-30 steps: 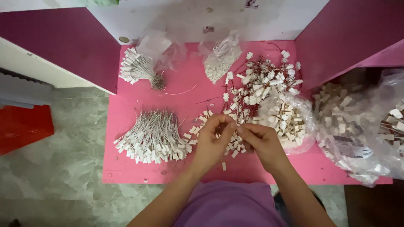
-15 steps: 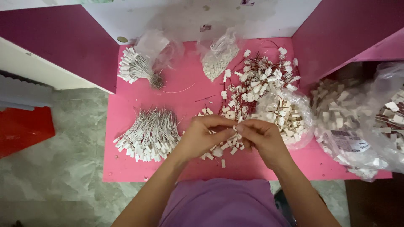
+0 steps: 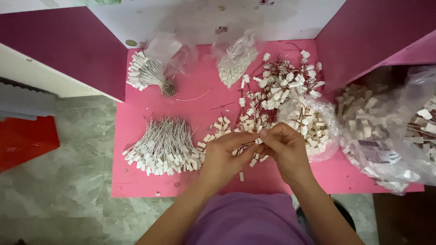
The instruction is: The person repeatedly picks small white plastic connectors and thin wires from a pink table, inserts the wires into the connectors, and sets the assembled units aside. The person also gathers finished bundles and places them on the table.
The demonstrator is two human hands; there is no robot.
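Note:
My left hand (image 3: 225, 156) and my right hand (image 3: 285, 147) meet over the front middle of a small pink table (image 3: 136, 181). Their fingertips pinch one small white connector with thin red wires (image 3: 254, 143) between them. Loose white connectors (image 3: 217, 129) lie scattered just beyond my hands. A fanned heap of white-wired connectors (image 3: 161, 145) lies to the left of my left hand. A tangled pile of red-wired connectors (image 3: 281, 88) lies beyond my right hand.
A bound bundle of white-wired connectors (image 3: 146, 75) lies at the back left. A clear bag of tiny white parts (image 3: 234, 61) sits at the back middle. Another open bag (image 3: 313, 124) sits beside my right hand. Big bags of connectors (image 3: 386, 131) fill the right. A red object (image 3: 25, 140) sits on the floor at left.
My hands stay together on the small wired connector, fingers shifting slightly. The view has drifted a little; the piles have not moved.

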